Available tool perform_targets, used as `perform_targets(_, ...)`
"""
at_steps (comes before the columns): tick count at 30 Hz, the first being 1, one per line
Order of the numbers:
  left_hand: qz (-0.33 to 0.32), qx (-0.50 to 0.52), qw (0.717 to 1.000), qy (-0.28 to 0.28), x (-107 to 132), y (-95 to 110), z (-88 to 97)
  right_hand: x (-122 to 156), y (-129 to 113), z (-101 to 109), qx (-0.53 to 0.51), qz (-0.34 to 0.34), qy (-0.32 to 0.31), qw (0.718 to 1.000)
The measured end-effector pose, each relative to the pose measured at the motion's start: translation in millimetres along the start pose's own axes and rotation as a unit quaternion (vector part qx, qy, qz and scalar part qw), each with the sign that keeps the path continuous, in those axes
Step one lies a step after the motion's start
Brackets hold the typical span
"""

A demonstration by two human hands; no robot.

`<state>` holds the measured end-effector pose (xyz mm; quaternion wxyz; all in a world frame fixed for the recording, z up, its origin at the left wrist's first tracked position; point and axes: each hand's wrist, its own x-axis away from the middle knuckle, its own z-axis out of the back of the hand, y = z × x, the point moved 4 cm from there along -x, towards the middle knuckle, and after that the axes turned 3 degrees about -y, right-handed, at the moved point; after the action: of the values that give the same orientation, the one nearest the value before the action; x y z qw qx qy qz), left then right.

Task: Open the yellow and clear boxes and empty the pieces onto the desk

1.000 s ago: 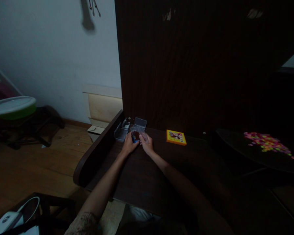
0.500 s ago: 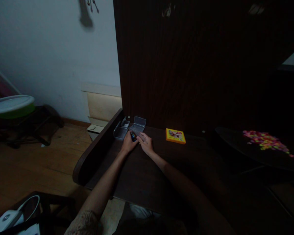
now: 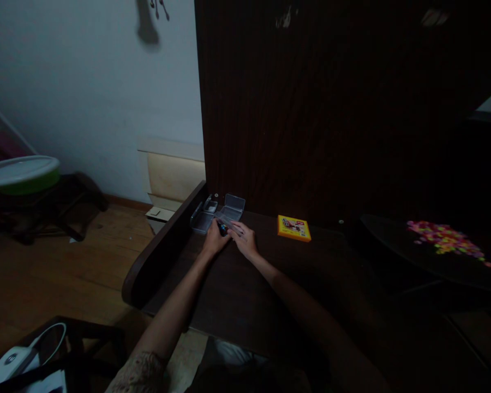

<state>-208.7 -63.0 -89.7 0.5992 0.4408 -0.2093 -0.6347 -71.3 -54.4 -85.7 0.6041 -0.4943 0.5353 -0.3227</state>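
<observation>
Both my hands rest together at the far left of a dark wooden desk. My left hand is closed round a small dark object with red and blue on it, too dim to name. My right hand lies beside it, fingers pressed against the same object and a clear plastic piece. Just beyond the fingers stand two small clear plastic boxes with lids open, the nearer box touching my fingertips.
A small yellow box lies to the right of my hands. A pile of bright pink, yellow and green bits sits on a dark round surface far right. The desk's tall dark back panel rises behind. Wooden floor and a green-rimmed stool lie to the left.
The object between my hands has dropped lower and is more covered by my fingers. The hands stay in the same spot by the clear boxes.
</observation>
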Motion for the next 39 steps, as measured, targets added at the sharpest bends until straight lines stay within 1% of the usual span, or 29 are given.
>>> perform_targets(8, 0.021, -0.015, 1.000, 0.001, -0.7, -1.2, 0.1, -2.6, -2.9, 2.5, -0.006, 0.000, -0.019, 1.000)
perform_targets(15, -0.015, -0.007, 1.000, 0.009, -0.2, 0.7, -2.3, -5.4, -1.0, 8.4, -0.005, -0.007, -0.015, 1.000)
perform_targets(19, -0.023, -0.008, 1.000, -0.008, -0.2, -1.0, -5.8, -7.2, -2.6, 10.5, -0.008, 0.006, -0.009, 1.000)
perform_targets(21, -0.025, -0.010, 1.000, -0.012, 0.0, -1.0, -6.8, -8.4, -2.5, 12.5, -0.003, 0.004, -0.001, 1.000)
perform_targets(28, -0.037, -0.024, 0.999, -0.014, 1.7, 4.8, -6.0, -13.5, -2.7, 20.2, -0.012, -0.012, 0.062, 0.998)
perform_targets(31, -0.044, -0.028, 0.999, -0.002, 5.4, 8.0, -1.9, -17.4, -10.0, 30.7, -0.012, 0.000, 0.097, 0.995)
perform_targets(34, -0.059, -0.046, 0.997, 0.005, 9.5, 11.3, 0.7, -22.4, -20.3, 51.0, 0.005, 0.018, 0.121, 0.993)
perform_targets(37, -0.088, -0.086, 0.992, -0.014, 9.6, 16.3, -2.4, -29.4, -26.2, 77.3, 0.070, 0.014, 0.120, 0.990)
perform_targets(39, -0.096, -0.126, 0.987, -0.025, 6.6, 19.1, -6.5, -35.6, -25.4, 94.0, 0.135, -0.008, 0.105, 0.985)
